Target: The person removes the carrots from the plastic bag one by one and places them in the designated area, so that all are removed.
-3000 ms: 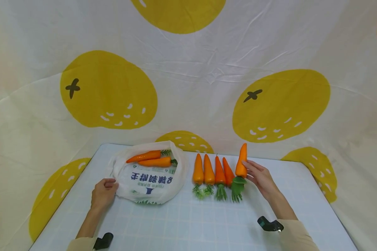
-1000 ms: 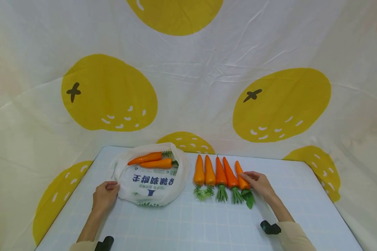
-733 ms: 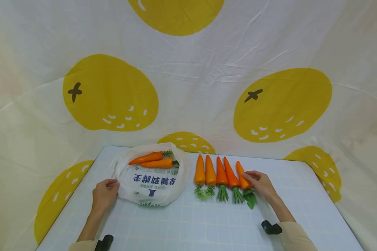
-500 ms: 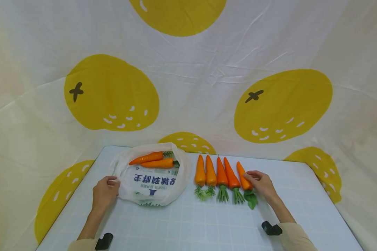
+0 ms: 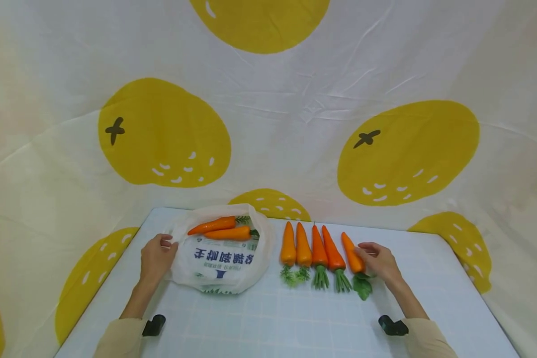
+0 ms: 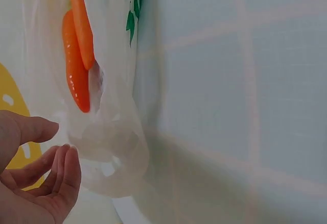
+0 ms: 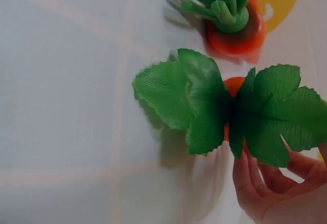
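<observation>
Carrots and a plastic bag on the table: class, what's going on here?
A person's right hand is at the broad-leaved artificial carrot, the rightmost of five in a row on the table; whether it grips is unclear. Their left hand holds nothing beside the white plastic bag, where two more carrots lie in its open mouth.

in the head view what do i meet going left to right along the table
Left grip, white plastic bag, first feathery-topped carrot, second feathery-topped carrot, first stem-topped carrot, second stem-topped carrot, broad-leaved carrot, right grip.
</observation>
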A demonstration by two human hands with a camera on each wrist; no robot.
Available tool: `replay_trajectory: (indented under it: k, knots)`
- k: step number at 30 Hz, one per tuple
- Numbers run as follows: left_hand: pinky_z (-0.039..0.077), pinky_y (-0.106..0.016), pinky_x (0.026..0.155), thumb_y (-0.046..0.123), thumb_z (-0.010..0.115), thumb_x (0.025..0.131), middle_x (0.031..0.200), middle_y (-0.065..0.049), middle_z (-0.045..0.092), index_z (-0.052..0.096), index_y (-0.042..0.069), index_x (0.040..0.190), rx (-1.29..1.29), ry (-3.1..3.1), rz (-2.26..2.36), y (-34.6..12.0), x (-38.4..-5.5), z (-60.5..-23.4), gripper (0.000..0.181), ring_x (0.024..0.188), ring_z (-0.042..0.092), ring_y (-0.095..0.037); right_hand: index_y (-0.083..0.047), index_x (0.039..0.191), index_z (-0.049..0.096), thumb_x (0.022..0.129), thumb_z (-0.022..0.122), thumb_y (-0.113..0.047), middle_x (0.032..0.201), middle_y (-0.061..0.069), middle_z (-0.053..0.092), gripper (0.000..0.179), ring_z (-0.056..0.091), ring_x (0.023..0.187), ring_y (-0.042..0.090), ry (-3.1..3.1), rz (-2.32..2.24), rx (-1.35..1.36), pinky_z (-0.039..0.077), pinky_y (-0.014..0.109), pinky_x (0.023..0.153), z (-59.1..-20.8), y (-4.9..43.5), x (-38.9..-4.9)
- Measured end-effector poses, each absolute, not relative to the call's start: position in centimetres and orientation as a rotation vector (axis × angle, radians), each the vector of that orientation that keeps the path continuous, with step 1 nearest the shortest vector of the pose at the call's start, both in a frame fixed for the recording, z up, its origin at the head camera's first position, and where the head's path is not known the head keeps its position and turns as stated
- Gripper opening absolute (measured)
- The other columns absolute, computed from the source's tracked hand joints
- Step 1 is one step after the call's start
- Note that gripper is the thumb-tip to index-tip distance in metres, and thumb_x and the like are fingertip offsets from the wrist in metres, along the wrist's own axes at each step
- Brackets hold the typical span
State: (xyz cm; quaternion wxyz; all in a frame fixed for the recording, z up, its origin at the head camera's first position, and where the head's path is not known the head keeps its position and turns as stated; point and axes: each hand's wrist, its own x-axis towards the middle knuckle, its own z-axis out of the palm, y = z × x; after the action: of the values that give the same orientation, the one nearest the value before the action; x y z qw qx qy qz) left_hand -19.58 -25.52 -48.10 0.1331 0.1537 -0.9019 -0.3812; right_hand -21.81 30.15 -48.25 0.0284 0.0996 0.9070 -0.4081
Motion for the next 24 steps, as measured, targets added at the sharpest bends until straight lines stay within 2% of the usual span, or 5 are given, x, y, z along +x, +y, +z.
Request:
replay_trajectory:
  k: [10, 16, 24]
  knots:
    - [0.051, -0.054, 0.091, 0.005, 0.065, 0.097, 0.109, -0.031, 0.059, 0.060, -0.012, 0.124, 0.311, -2.614, -1.014, -25.7, -22.2, -47.6, 0.033, 0.100, 0.059, -0.043, 0.004, 0.130, 0.063, 0.102, 0.066, -0.024, 0.120, 0.023, 0.069, 0.040, 0.065, 0.109, 0.038, 2.999, -1.231, -0.004, 0.054, 0.050, 0.097, -47.1, 29.3, -22.6]
    - [0.049, -0.056, 0.095, 0.006, 0.066, 0.098, 0.118, -0.033, 0.054, 0.055, -0.013, 0.132, 0.273, -2.693, -0.955, -26.1, -23.0, -47.7, 0.041, 0.108, 0.055, -0.046, 0.000, 0.128, 0.067, 0.101, 0.067, -0.022, 0.116, 0.015, 0.071, 0.035, 0.067, 0.107, 0.030, 2.979, -1.306, -0.164, 0.055, 0.046, 0.096, -46.3, 27.1, -22.8]
    - [0.048, -0.059, 0.097, 0.011, 0.062, 0.101, 0.122, -0.036, 0.056, 0.050, -0.016, 0.138, 0.147, -2.845, -0.910, -26.6, -23.8, -48.2, 0.048, 0.108, 0.056, -0.047, -0.001, 0.124, 0.069, 0.099, 0.070, -0.019, 0.112, 0.011, 0.072, 0.031, 0.068, 0.102, 0.028, 2.909, -1.406, -0.360, 0.056, 0.045, 0.095, -44.9, 22.9, -22.5]
